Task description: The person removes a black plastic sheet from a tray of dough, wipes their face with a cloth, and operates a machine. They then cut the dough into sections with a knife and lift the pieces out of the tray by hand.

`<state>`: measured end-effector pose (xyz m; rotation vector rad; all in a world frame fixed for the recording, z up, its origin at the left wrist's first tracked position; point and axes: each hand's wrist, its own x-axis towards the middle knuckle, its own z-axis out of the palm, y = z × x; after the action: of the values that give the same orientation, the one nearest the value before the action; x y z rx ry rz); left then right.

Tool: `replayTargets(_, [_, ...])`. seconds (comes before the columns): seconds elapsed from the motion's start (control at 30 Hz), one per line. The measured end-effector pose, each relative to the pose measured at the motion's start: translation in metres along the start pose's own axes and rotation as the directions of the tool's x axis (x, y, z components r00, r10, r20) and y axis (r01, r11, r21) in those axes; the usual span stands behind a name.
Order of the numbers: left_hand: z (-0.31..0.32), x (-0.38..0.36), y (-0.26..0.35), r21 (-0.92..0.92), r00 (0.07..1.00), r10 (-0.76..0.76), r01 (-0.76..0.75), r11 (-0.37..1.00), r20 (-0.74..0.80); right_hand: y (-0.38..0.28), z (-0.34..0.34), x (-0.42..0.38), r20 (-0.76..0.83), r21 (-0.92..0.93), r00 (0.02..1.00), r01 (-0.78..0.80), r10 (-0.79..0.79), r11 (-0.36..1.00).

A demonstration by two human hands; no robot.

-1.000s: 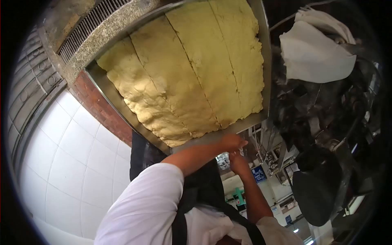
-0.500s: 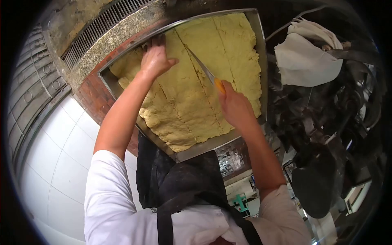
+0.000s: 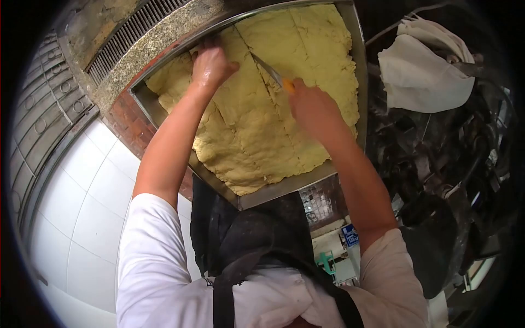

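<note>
A wide slab of yellow dough [image 3: 262,136] lies in a shallow metal tray [image 3: 284,194], with long cuts running through it. My right hand [image 3: 314,109] is wrapped round the orange handle of a knife [image 3: 268,70]. The blade slants up and to the left, its tip at the long cut in the upper middle of the dough. On the far left part of the slab rests my left hand [image 3: 212,66], thumb spread to the side and fingers reaching toward the tray's far rim. Those fingertips are partly hidden.
A pale cloth [image 3: 424,71] hangs at the right, above dark cluttered equipment [image 3: 426,164]. Beyond the tray are a rough stone ledge [image 3: 158,49] and a slotted grate [image 3: 134,38]. White floor tiles [image 3: 82,218] and a metal gate [image 3: 46,109] are at the left.
My right hand and the knife have shifted slightly up and left along the cut. My left hand stays on the dough, fingers a little closer to the far rim. The view has tilted slightly.
</note>
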<state>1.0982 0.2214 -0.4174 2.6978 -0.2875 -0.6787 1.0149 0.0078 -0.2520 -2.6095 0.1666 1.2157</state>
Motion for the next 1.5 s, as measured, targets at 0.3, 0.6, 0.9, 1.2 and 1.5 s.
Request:
replayTargets(0.3, [0.006,0.003,-0.002,-0.043,0.998,0.006,-0.008,0.999,-0.062,0.044,0.061,0.077,-0.072,0.220,0.970,0.242,-0.231,0.945])
replayTargets(0.6, [-0.017,-0.035,-0.007,0.006,0.991,0.046,-0.045,0.999,-0.128,0.042,0.054,0.065,0.019,0.163,0.985,0.167,-0.173,0.972])
replayTargets(0.9, [-0.004,-0.034,-0.012,-0.093,0.971,0.077,-0.100,0.991,-0.226,0.059,0.078,0.050,-0.096,0.199,0.942,0.335,-0.322,0.921])
replayTargets(1.2, [-0.049,-0.026,-0.024,-0.219,0.976,0.187,-0.159,0.963,0.115,0.066,0.087,0.036,-0.050,0.242,0.968,0.251,-0.246,0.937])
replayTargets(1.5, [-0.093,-0.091,0.020,-0.162,0.913,0.400,-0.407,0.899,-0.073,0.080,0.110,-0.031,-0.158,0.297,0.929,0.368,-0.335,0.881])
